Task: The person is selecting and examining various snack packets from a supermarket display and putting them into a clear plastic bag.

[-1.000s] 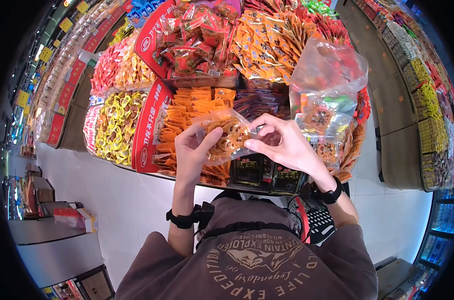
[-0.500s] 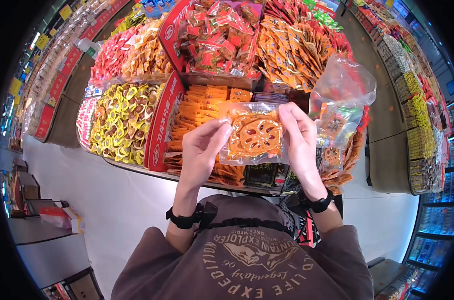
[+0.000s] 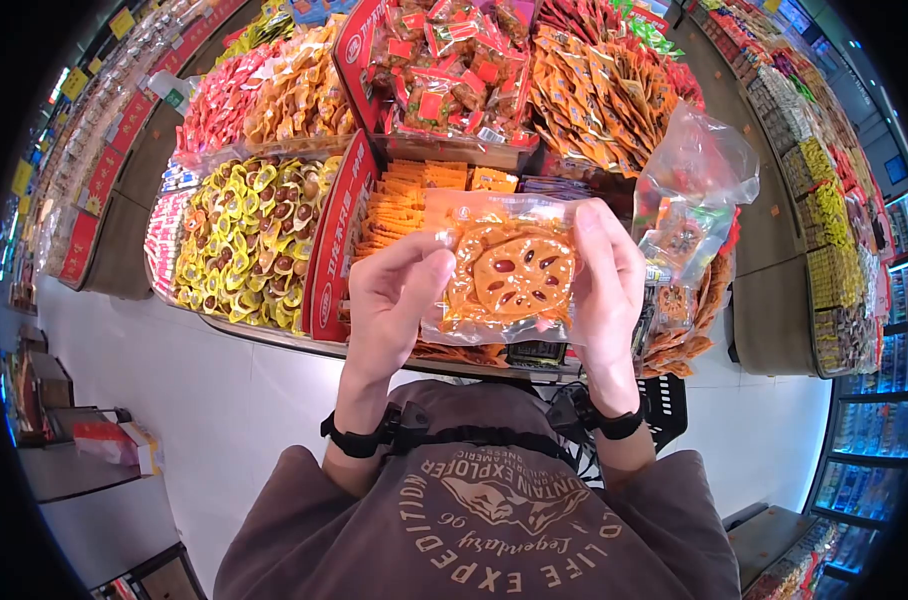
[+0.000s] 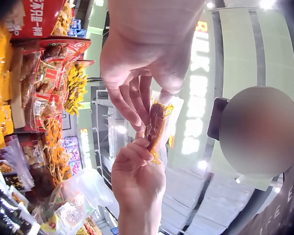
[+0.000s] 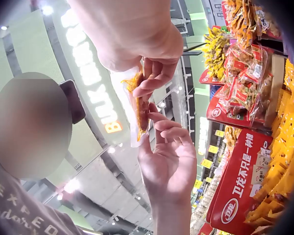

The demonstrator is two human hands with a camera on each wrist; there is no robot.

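A clear sealed packet of orange lotus root slices (image 3: pixel 519 275) is held up between both hands, its flat face toward the head camera. My left hand (image 3: pixel 389 300) pinches its left edge between thumb and fingers. The right hand (image 3: pixel 612 290) grips the opposite edge, thumb on the near face. Seen edge-on in the left wrist view, the packet (image 4: pixel 159 125) looks thick in the middle. A clear plastic bag (image 3: pixel 699 165) with more packets stands to the right of my right hand.
Beneath the hands is a display stand of wrapped snacks, with orange packets (image 3: pixel 404 205) and yellow-wrapped pieces (image 3: pixel 244 235). A red divider board (image 3: pixel 339 240) separates them. Red-labelled packets (image 3: pixel 454 75) fill the bin behind. Shelves (image 3: pixel 839 230) line the right side.
The packet has turned from tilted to facing the head camera and come closer to it. The right hand shifted from its upper corner to its right edge. The view has swung slightly left.
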